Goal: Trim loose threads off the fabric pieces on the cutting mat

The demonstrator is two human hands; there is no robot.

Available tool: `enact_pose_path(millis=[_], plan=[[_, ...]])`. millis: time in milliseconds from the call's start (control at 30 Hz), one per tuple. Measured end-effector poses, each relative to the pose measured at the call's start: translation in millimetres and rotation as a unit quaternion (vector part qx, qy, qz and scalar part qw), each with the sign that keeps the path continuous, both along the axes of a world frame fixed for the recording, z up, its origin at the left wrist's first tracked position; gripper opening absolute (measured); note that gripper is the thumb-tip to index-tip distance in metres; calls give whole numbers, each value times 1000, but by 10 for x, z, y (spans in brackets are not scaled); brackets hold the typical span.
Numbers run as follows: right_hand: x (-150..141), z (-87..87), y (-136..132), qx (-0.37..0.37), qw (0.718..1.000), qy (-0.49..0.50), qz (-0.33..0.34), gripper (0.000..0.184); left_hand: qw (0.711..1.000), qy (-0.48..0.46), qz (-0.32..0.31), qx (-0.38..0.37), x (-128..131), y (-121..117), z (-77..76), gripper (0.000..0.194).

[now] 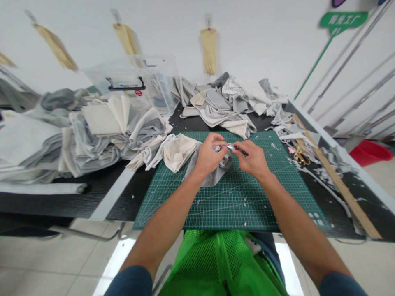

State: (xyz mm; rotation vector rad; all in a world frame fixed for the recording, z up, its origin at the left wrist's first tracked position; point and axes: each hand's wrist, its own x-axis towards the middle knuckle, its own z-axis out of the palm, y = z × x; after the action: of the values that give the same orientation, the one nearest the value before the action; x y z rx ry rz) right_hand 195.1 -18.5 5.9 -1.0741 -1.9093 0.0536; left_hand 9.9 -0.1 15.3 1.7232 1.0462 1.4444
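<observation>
Above the green cutting mat (247, 193), my two hands meet with their fingertips close together. My left hand (212, 154) is closed in a pinch on a grey piece of cloth (212, 177), which hangs down and rests on the mat. My right hand (251, 158) is wrapped round a small tool (240, 150) with a dark handle and a shiny metal end. That metal end points at my left fingertips and the bunched cloth; its exact kind is too small to tell. Beside my left hand lies a folded cream cloth (177, 152).
Heaps of grey and cream cloth (92, 135) cover the left side, with another pile (222, 102) at the back. A clear plastic box (132, 82) stands behind. Gold-handled scissors (300, 157), a wooden ruler (339, 185) and fabric scraps (327, 164) lie on the right.
</observation>
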Motion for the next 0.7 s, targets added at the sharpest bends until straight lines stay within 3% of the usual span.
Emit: enact_pose_path(millis=[700], plan=[[5, -11, 12, -2, 1000, -2, 1, 18, 1000, 10, 6, -7, 1, -19, 16, 31]])
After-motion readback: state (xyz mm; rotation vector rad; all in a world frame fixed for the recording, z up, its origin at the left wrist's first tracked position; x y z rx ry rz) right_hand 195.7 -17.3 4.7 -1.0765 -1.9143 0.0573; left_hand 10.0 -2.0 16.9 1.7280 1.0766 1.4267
